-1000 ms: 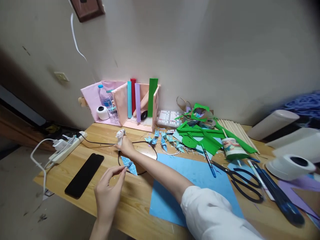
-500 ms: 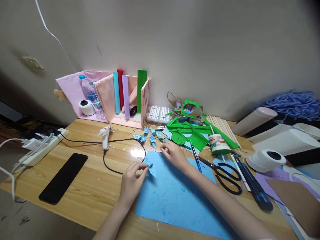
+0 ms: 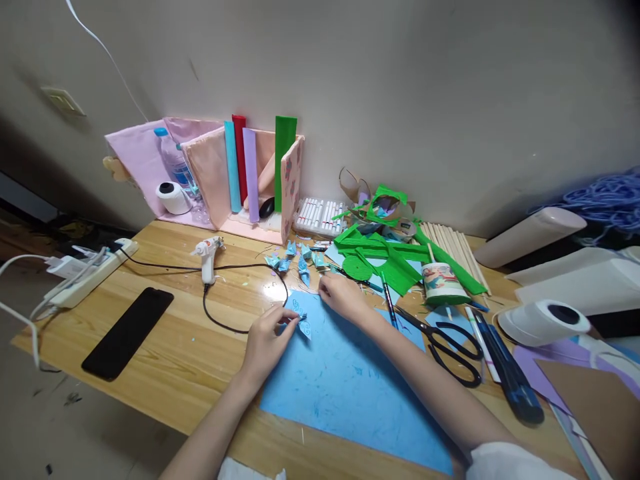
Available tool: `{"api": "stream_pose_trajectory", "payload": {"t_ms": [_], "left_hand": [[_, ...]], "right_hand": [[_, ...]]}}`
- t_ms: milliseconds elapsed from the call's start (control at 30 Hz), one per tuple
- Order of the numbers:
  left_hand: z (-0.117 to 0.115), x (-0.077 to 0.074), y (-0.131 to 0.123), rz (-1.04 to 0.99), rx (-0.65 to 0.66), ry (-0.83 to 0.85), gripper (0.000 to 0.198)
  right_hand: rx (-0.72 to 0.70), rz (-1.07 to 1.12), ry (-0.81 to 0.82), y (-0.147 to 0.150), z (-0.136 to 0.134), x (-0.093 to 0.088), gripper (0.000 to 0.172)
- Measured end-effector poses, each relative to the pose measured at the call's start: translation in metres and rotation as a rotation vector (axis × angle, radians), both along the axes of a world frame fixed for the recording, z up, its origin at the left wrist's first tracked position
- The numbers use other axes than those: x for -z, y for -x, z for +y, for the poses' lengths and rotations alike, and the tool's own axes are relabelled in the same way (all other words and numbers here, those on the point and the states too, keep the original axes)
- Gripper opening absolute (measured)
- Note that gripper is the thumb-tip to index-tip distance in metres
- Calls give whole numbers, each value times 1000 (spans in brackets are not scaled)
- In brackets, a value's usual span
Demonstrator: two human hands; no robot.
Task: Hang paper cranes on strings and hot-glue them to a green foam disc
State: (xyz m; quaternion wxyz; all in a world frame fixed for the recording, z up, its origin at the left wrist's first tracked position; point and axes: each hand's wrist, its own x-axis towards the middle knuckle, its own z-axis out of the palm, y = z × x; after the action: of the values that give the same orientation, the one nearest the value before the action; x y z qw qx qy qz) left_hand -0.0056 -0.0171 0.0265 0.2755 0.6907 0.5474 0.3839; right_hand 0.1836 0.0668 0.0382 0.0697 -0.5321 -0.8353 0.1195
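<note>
My left hand (image 3: 267,337) pinches a small folded light-blue patterned paper piece (image 3: 302,325) just above the near-left corner of a blue sheet (image 3: 350,393) on the wooden table (image 3: 190,353). My right hand (image 3: 343,297) lies at the sheet's far edge with its fingers curled down by thin paper strips; what it grips is too small to make out. A cluster of similar blue folded pieces (image 3: 297,260) lies just beyond it. The white glue gun (image 3: 207,253) rests on the table to the left, its black cord curving toward my left hand.
A black phone (image 3: 127,331) and a power strip (image 3: 93,272) lie at the left. A pink organiser (image 3: 225,180) with paper rolls stands against the wall. Green paper scraps (image 3: 385,257), a pen, scissors (image 3: 445,343), wooden sticks, a small cup (image 3: 440,283) and tape rolls crowd the right.
My right hand set the glue gun down at the left and came back to the blue sheet's far edge. My left hand carried the folded piece over to the sheet.
</note>
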Motion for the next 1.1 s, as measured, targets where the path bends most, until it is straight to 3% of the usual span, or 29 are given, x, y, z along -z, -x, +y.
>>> {"api": "stream_pose_trajectory", "payload": {"t_ms": [200, 333, 500, 600, 900, 1100], "left_hand": [[0, 8, 2, -42, -5, 36, 12], [0, 8, 2, -47, -10, 52, 10], [-1, 7, 4, -60, -9, 44, 11], [-1, 7, 4, -63, 0, 45, 11], [-2, 7, 2, -43, 16, 88, 12], [1, 10, 2, 27, -44, 63, 13]], "right_hand": [[-57, 157, 57, -8, -2, 3, 8], [-60, 283, 26, -11, -4, 8, 13], [15, 561, -86, -19, -2, -9, 12], [33, 608, -69, -23, 2, -19, 8], [90, 428, -64, -62, -8, -21, 10], [-17, 77, -94, -55, -12, 4, 20]]}}
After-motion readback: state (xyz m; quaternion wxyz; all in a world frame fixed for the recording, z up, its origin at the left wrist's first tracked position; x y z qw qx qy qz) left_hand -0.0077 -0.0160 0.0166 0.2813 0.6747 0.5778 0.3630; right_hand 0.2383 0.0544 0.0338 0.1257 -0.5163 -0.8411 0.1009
